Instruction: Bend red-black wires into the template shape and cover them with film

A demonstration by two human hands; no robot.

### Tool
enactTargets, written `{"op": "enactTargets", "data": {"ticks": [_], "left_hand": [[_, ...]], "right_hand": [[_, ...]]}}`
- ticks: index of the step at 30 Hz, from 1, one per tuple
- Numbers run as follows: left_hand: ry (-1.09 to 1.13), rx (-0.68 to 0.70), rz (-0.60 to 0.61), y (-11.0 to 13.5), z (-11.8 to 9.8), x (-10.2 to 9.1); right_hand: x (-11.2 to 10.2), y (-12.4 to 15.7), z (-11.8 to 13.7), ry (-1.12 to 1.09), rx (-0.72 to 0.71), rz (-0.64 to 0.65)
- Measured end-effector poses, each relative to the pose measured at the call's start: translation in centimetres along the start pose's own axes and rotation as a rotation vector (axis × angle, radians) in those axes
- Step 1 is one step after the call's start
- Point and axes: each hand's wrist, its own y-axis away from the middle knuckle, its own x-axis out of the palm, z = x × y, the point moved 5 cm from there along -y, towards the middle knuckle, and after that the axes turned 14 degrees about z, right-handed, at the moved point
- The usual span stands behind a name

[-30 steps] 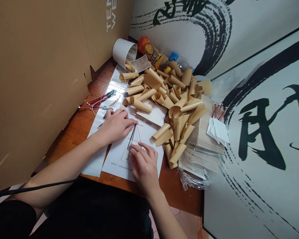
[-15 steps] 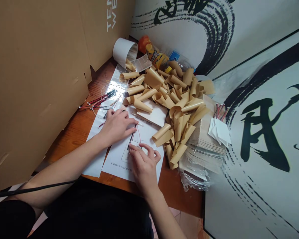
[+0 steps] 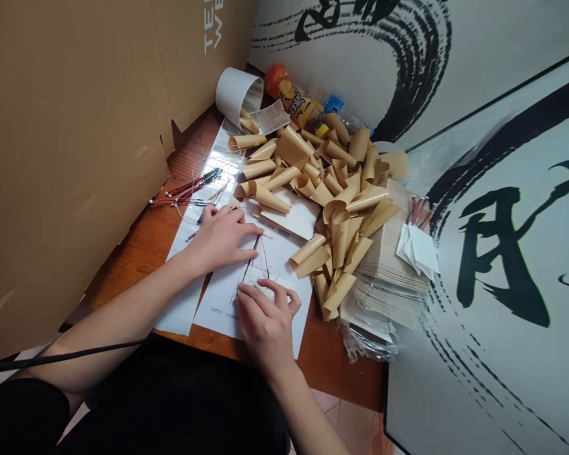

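1. Table [image 3: 142, 237]: wood, the grain showing, with a soft sheen.
2. Cardboard panel [image 3: 76, 158] alongside: dull and matt, scuffed in places, its lower edge rough.
3. Curled strips [image 3: 355, 201]: smooth brown paper, catching the light along their bends.
4. Printed sheet [image 3: 291, 300]: plain, flat-looking matt paper.
5. Label sheet [image 3: 225, 148]: so glossy it glares.
6. Wire bundle [image 3: 196, 183]: looks plastic-coated.
7. Clear wrapping [image 3: 363, 341]: thin, shiny, crinkled plastic.
8. The person's clothing [image 3: 171, 392]: matt black cloth.

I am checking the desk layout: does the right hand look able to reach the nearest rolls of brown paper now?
Probably yes: only the flat white sheet seems to lie between the right hand and the nearest brown rolls.
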Motion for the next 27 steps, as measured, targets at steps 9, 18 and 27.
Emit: {"op": "enactTargets", "data": {"ticks": [9, 18, 27], "left_hand": [[-0.002, 0.019, 0.017, 0.13, 0.07, -0.02], [-0.02, 0.033, 0.062, 0.2, 0.28, 0.16], [-0.048, 0.033, 0.09, 0.55, -0.11, 0.04]], "right_hand": [[-0.39, 0.12, -0.12, 0.004, -0.01, 0.03], [0.1, 0.45, 0.14, -0.005, -0.005, 0.06], [-0.14, 0.54, 0.24, 0.026, -0.011, 0.05]]}}
